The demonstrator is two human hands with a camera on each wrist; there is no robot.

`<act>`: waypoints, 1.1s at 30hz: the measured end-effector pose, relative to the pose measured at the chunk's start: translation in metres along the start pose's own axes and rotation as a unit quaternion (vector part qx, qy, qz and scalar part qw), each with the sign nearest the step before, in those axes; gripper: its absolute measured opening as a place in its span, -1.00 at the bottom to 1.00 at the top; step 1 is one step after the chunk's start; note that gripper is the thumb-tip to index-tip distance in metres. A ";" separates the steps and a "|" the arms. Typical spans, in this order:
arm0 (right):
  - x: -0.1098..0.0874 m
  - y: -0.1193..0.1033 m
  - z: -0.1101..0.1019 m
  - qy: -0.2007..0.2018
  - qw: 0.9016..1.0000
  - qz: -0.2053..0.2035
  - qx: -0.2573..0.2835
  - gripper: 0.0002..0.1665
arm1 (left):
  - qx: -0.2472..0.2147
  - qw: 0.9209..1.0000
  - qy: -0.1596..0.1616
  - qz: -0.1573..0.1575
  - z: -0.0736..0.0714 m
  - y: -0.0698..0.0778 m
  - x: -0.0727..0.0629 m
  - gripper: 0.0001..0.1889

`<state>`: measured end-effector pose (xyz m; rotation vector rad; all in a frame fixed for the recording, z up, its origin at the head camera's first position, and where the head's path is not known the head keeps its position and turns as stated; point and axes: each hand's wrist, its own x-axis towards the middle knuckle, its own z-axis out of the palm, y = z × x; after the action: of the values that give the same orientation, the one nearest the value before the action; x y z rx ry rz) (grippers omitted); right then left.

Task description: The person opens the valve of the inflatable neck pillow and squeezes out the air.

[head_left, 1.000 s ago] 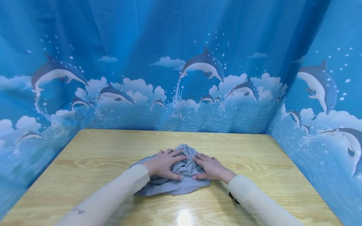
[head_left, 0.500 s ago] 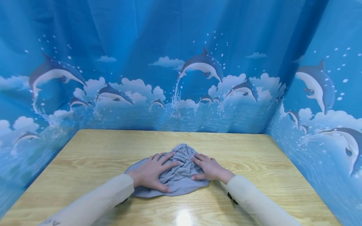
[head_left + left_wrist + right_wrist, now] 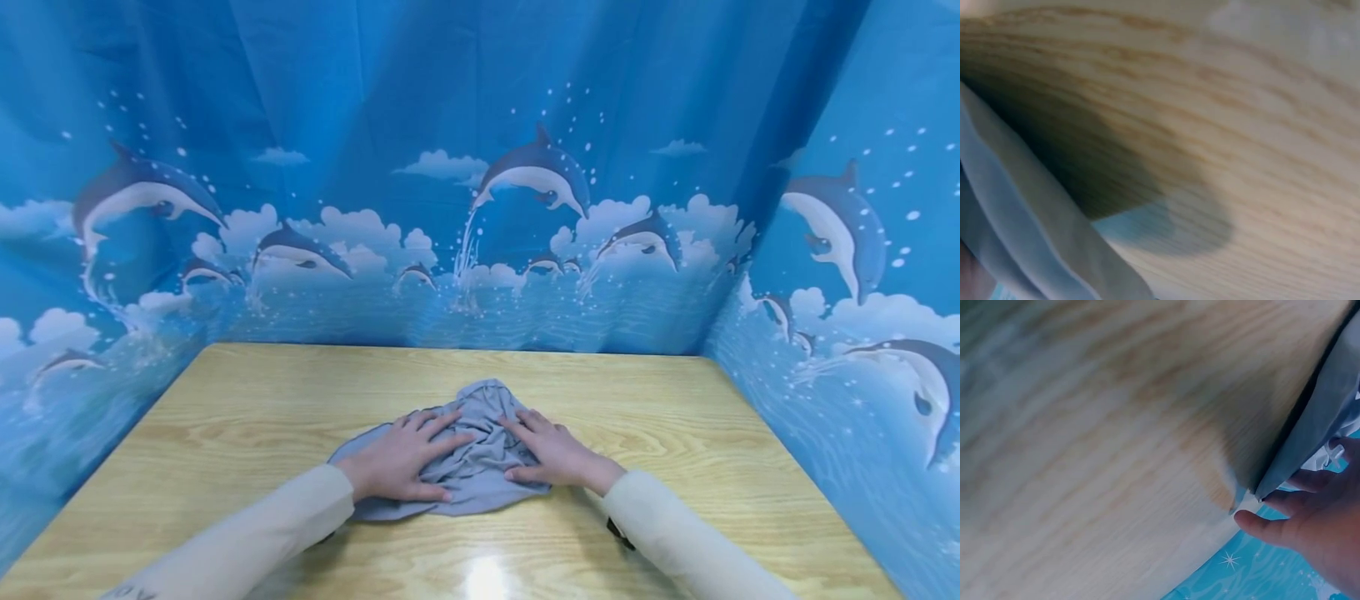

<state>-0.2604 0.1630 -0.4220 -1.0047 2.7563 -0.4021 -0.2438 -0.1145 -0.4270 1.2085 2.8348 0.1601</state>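
A crumpled grey-blue cloth point(image 3: 483, 454) lies on the wooden table, bunched into folds along its middle. My left hand point(image 3: 401, 460) rests on its left part with the fingers spread. On the right edge lies my right hand point(image 3: 558, 454), fingers stretched over the folds and thumb apart. In the left wrist view the cloth's edge point(image 3: 1041, 212) fills the lower left, and most of that hand is out of sight. The right wrist view has the right hand point(image 3: 1319, 515) touching the rim of the fabric point(image 3: 1313, 425). What kind of item the cloth is, I cannot tell.
The wood-grain table point(image 3: 300, 392) reaches back to a blue curtain point(image 3: 420, 83) printed with dolphins and clouds. Curtain also hangs along the left and right sides. A bright light reflection shows near the table's front.
My left hand has slid left and slightly toward me, uncovering more folds in the cloth's middle. The right hand has barely moved; the cloth's right edge has drawn in slightly.
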 end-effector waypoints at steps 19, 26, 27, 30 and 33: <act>-0.003 -0.005 0.003 -0.051 0.997 0.038 -0.048 -0.07 | -0.047 0.998 0.027 0.021 0.001 -0.007 -0.018 -0.12; 0.000 -0.004 0.001 -0.071 0.996 0.051 -0.036 0.00 | -0.032 0.999 0.032 0.015 0.006 -0.009 -0.024 -0.08; 0.000 -0.004 0.001 -0.076 0.995 0.053 -0.032 0.02 | -0.030 0.999 0.034 0.017 0.006 -0.009 -0.024 -0.08; 0.000 -0.005 -0.001 -0.086 0.994 0.057 -0.025 0.11 | -0.025 0.999 0.038 0.017 0.008 -0.008 -0.024 -0.10; 0.000 -0.006 0.000 -0.088 0.994 0.059 -0.023 0.21 | -0.019 0.999 0.039 0.014 0.009 -0.007 -0.024 -0.11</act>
<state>-0.2566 0.1589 -0.4202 -0.8369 2.6595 -0.2200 -0.2315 -0.1364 -0.4366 1.2623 2.8680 0.2679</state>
